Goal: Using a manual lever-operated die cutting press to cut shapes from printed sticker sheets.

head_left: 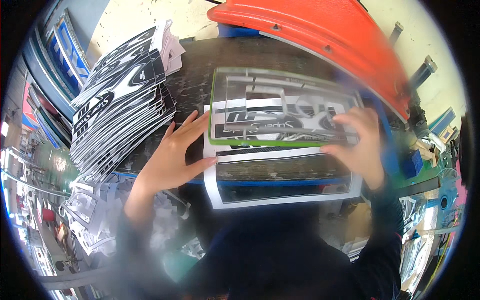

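The left hand [172, 150] is spread wide, with its thumb on the left edge of a white sheet [211, 182]. Its pointing finger is right by the left end of a clear plate [285, 107], but I can't tell if it touches it. The right hand [362, 145] pinches the plate at its right end, with the thumb at the near edge and the fingers over the top. The plate has a green rim, and it is over the far part of the sheet. I can't tell if it lies flat on the sheet or is held a bit above it. Black and white print shows through the plate, a bit blurry. The near part of the sheet has a big hole, like a window, and it pokes out past the blue edge of the dark table [195, 82]. To the left of the plate, a tall pile [120, 95] of sheets with the same kind of print leans in a messy way. Past the plate is a big red cover [310, 30]. Paper scraps [100, 215] are low on the left, and a blue fan [444, 201] is far off on the right.
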A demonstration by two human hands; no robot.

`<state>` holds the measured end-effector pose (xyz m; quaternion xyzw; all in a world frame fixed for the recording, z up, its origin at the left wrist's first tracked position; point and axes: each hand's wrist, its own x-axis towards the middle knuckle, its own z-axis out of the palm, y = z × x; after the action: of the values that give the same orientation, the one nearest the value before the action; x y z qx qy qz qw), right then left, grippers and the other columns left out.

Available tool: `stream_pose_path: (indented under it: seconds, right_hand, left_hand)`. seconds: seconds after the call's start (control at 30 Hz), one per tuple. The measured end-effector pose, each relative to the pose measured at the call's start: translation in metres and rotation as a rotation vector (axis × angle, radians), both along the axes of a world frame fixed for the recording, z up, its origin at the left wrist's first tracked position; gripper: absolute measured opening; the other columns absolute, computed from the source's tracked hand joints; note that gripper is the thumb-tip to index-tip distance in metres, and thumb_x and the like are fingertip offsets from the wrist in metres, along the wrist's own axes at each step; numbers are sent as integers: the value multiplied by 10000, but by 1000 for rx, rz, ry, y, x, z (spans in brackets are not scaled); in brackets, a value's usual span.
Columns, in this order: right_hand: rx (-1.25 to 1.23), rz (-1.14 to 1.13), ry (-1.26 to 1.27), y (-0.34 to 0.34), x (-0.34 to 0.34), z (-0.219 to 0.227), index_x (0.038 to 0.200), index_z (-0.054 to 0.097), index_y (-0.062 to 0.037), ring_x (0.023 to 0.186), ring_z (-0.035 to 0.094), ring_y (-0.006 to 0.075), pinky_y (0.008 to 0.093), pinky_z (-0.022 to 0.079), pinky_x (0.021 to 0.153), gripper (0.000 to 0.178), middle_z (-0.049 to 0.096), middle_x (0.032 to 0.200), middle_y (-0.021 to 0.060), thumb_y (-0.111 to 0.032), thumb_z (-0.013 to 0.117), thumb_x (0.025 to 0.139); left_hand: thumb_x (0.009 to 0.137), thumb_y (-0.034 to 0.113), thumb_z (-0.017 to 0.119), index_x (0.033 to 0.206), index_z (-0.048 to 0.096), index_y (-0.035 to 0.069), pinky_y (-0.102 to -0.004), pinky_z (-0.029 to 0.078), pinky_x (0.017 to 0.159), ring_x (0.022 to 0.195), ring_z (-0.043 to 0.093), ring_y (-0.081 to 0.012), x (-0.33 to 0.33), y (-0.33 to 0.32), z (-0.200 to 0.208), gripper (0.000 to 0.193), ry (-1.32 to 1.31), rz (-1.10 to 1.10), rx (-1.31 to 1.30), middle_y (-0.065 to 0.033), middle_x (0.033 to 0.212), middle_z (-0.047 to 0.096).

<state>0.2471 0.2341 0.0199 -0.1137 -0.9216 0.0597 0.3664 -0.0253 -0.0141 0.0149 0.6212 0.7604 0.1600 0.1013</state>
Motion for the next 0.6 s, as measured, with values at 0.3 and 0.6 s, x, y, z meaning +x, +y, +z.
stream_pose_path:
  seconds: [0.3, 0.6]
  right_hand:
    - [70, 58, -135, -13, -12, -2, 890, 641, -80, 785, 548, 225, 405, 327, 888, 565, 560, 799, 37, -476, 851, 546]
    - [44, 56, -154, -16, -16, -10, 889, 637, -78, 790, 540, 224, 396, 313, 882, 557, 546, 803, 37, -468, 846, 551]
  left_hand:
    - [616, 261, 835, 1442, 333, 27, -535, 135, 1128, 1423, 233, -313, -8, -5, -7, 995, -257, -30, 232, -170, 1486, 348]
    - [604, 246, 838, 1405, 388, 2, -536, 113, 1137, 1417, 250, -308, -11, -6, -10, 951, -233, -18, 211, -168, 1474, 369]
